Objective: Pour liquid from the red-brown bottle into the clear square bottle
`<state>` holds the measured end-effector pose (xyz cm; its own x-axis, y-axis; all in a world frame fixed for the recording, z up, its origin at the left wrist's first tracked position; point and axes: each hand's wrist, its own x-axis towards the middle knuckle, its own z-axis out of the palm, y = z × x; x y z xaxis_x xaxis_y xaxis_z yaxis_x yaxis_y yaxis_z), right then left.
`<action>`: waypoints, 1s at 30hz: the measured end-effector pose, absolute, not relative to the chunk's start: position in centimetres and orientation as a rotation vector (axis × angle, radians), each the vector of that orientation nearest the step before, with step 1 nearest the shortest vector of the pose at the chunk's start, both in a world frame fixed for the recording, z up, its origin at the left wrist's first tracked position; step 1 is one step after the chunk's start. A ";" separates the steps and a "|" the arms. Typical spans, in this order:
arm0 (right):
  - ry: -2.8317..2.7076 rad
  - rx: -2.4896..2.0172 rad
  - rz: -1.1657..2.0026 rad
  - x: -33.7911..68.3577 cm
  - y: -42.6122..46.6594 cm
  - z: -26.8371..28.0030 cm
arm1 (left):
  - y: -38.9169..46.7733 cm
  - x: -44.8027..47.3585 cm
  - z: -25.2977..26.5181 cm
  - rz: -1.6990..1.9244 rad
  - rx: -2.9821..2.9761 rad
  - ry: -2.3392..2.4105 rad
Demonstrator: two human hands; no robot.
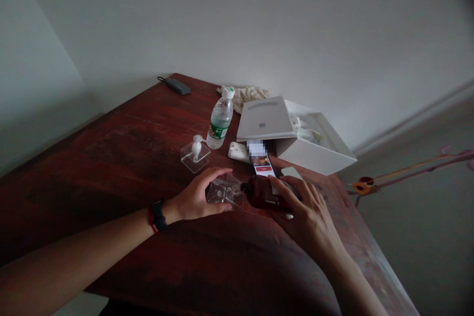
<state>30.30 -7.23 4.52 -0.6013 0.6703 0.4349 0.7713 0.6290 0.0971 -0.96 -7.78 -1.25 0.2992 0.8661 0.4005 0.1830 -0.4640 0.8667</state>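
Near the middle of the table, my left hand [200, 195] curls around a clear plastic container [221, 194], thumb and fingers on either side of it. My right hand [301, 207] grips a dark brown bottle [262, 192], tipped almost level. Its narrow open neck points left, at the clear container's opening. Whether liquid is flowing cannot be made out. Just beyond my left hand lies a clear square piece with a white pump-like part [196, 148] on it. A capped water bottle [220, 121] with a green label stands behind that piece.
A white box [314, 143] with its lid [264, 118] tilted against it sits at the back right. Before it lie a lit phone [262, 163] and a white case [238, 151]. A crumpled cloth [248, 95] and a dark grey device [177, 85] lie along the back.
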 end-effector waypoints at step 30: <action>-2.488 -1.123 -0.435 30.1 -7.3 4.7 | -7.8 -0.9 -1.3 1.185 1.837 0.947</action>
<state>30.12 -7.30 4.69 -0.6110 0.6474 0.4555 0.7635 0.6339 0.1232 -0.92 -7.82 -1.26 0.3003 0.8711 0.3885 0.1867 -0.4531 0.8717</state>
